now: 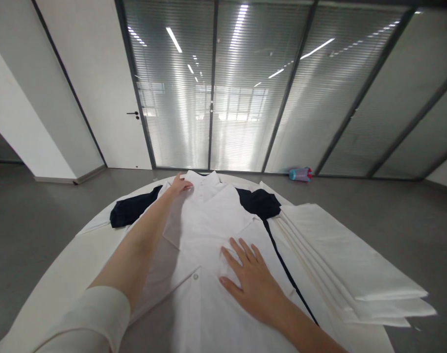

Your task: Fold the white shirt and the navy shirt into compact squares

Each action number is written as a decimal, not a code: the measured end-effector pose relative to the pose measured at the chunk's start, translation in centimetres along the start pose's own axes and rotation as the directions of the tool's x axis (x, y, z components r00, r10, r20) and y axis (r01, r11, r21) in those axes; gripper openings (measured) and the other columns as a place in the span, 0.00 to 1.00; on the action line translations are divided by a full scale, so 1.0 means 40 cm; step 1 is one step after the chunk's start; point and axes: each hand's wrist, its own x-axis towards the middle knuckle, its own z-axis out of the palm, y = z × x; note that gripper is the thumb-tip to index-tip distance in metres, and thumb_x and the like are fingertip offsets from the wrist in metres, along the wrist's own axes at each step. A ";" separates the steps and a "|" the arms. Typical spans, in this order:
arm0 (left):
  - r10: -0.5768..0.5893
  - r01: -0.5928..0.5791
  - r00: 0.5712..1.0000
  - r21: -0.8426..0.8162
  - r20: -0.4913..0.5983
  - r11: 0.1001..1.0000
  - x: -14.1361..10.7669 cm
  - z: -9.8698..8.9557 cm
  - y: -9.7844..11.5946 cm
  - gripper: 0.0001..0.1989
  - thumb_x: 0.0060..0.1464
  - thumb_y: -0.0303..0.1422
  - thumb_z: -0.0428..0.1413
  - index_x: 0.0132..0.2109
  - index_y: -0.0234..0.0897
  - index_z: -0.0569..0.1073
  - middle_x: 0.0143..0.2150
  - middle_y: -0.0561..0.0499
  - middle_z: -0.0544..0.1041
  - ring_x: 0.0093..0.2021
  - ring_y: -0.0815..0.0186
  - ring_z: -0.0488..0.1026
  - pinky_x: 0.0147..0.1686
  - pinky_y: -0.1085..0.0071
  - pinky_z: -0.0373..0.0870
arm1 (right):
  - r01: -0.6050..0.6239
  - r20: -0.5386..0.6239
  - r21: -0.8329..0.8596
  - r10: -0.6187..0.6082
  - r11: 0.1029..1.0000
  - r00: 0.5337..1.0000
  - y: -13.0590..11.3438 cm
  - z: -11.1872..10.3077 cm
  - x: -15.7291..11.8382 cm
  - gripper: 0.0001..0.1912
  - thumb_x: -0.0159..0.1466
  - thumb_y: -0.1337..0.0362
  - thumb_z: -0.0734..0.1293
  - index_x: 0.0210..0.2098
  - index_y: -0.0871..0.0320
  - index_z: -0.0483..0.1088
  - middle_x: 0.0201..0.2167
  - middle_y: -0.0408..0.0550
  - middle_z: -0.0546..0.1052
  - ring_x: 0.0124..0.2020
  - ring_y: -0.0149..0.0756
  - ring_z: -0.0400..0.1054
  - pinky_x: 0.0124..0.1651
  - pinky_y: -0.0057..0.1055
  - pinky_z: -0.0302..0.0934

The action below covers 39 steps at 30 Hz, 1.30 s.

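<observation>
A white button-up shirt [209,215] lies spread front side up, its collar at the far edge of a round white table [62,289]. Dark cloth shows at both sides of its shoulders. My left hand [181,185] reaches far out and rests by the shirt's left shoulder near the collar, fingers extended. On the shirt's front, right of the button line, my right hand [251,279] lies flat with fingers spread. Neither hand visibly holds anything.
Folded white cloths [341,260] are stacked at the right, overhanging the table edge. A blue and pink cylindrical object [300,174] lies on the grey floor by the glass partition. A white door [109,98] stands back left.
</observation>
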 end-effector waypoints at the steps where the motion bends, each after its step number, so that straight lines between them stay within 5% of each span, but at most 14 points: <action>1: 0.020 -0.020 1.000 0.011 0.002 1.000 0.005 0.001 -0.004 0.45 0.43 0.20 0.64 0.67 0.39 0.58 0.33 0.57 0.73 0.28 0.73 0.73 0.35 0.73 0.75 | 0.001 -0.001 0.001 -0.001 1.000 1.000 0.000 0.001 0.000 0.36 0.70 0.40 0.51 0.72 0.49 0.52 0.74 0.52 0.45 0.74 0.54 0.36 0.71 0.59 0.36; 7: 0.139 -0.153 0.986 0.188 0.088 0.970 -0.004 -0.017 -0.024 0.11 0.44 0.26 0.59 0.38 0.31 0.79 0.26 0.52 0.74 0.28 0.69 0.72 0.33 0.72 0.72 | 0.021 -0.028 0.004 -0.021 1.000 0.999 0.004 0.006 0.001 0.36 0.70 0.40 0.52 0.71 0.50 0.53 0.73 0.53 0.47 0.73 0.55 0.38 0.71 0.60 0.38; 10: 0.194 -0.222 0.974 0.322 0.119 0.920 -0.022 -0.038 -0.019 0.07 0.42 0.27 0.55 0.27 0.33 0.79 0.27 0.49 0.76 0.33 0.64 0.74 0.37 0.68 0.72 | 0.022 -0.023 0.005 -0.022 1.000 0.999 0.005 0.006 0.000 0.37 0.70 0.39 0.50 0.71 0.50 0.53 0.73 0.53 0.46 0.73 0.54 0.38 0.71 0.59 0.38; 14: 0.279 -0.277 0.957 0.521 0.076 0.808 -0.047 -0.047 0.003 0.07 0.40 0.26 0.54 0.22 0.37 0.77 0.37 0.45 0.81 0.50 0.53 0.72 0.54 0.57 0.66 | 0.020 -0.020 -0.004 -0.020 1.000 1.000 0.006 0.005 0.001 0.37 0.70 0.39 0.50 0.71 0.51 0.53 0.73 0.54 0.47 0.73 0.55 0.38 0.71 0.59 0.37; 17: 0.373 -0.270 0.928 0.641 -0.028 0.719 -0.071 -0.029 0.022 0.08 0.48 0.29 0.55 0.25 0.37 0.77 0.49 0.42 0.78 0.60 0.45 0.63 0.61 0.47 0.54 | 0.023 -0.018 -0.005 -0.023 1.000 1.000 0.007 0.005 0.002 0.37 0.70 0.39 0.50 0.71 0.51 0.53 0.73 0.55 0.47 0.73 0.56 0.37 0.70 0.60 0.37; 20: 0.464 -0.308 0.885 0.700 -0.039 0.645 -0.095 0.010 0.042 0.12 0.57 0.32 0.51 0.35 0.36 0.80 0.56 0.40 0.74 0.63 0.47 0.61 0.63 0.49 0.50 | 0.031 -0.031 -0.005 -0.031 0.999 0.999 0.009 0.009 0.001 0.37 0.70 0.39 0.50 0.71 0.52 0.53 0.73 0.55 0.47 0.73 0.56 0.38 0.71 0.60 0.38; 26: 0.473 -0.557 0.799 0.754 0.372 0.347 -0.122 0.129 0.067 0.20 0.65 0.34 0.45 0.59 0.42 0.73 0.66 0.48 0.68 0.68 0.59 0.58 0.67 0.61 0.48 | 0.035 -0.043 -0.008 -0.035 0.999 0.998 0.008 0.006 0.001 0.36 0.70 0.40 0.52 0.71 0.52 0.55 0.73 0.55 0.48 0.73 0.57 0.39 0.70 0.60 0.39; 30: 0.293 -0.496 0.861 0.813 0.416 0.305 -0.119 0.189 0.037 0.27 0.67 0.43 0.43 0.70 0.43 0.60 0.73 0.45 0.57 0.73 0.53 0.48 0.68 0.51 0.46 | 0.024 -0.012 -0.007 -0.024 1.000 1.000 0.004 -0.001 0.001 0.36 0.70 0.41 0.51 0.71 0.52 0.54 0.73 0.55 0.47 0.73 0.58 0.38 0.70 0.61 0.39; 34: 0.160 -0.467 0.884 0.834 0.439 0.294 -0.118 0.206 0.002 0.31 0.62 0.50 0.48 0.69 0.47 0.61 0.72 0.43 0.58 0.73 0.43 0.47 0.65 0.39 0.44 | 0.040 -0.026 0.003 -0.040 0.999 0.999 0.004 0.000 0.000 0.36 0.71 0.41 0.52 0.71 0.52 0.54 0.73 0.54 0.48 0.73 0.57 0.39 0.70 0.61 0.38; 39: 0.227 -0.503 0.862 0.824 0.454 0.260 -0.159 0.206 0.012 0.28 0.64 0.46 0.47 0.67 0.45 0.63 0.71 0.42 0.59 0.71 0.45 0.51 0.65 0.46 0.48 | 0.038 -0.015 0.022 -0.038 0.999 0.999 0.006 -0.004 -0.001 0.36 0.71 0.40 0.51 0.71 0.53 0.54 0.73 0.54 0.47 0.73 0.57 0.37 0.71 0.61 0.36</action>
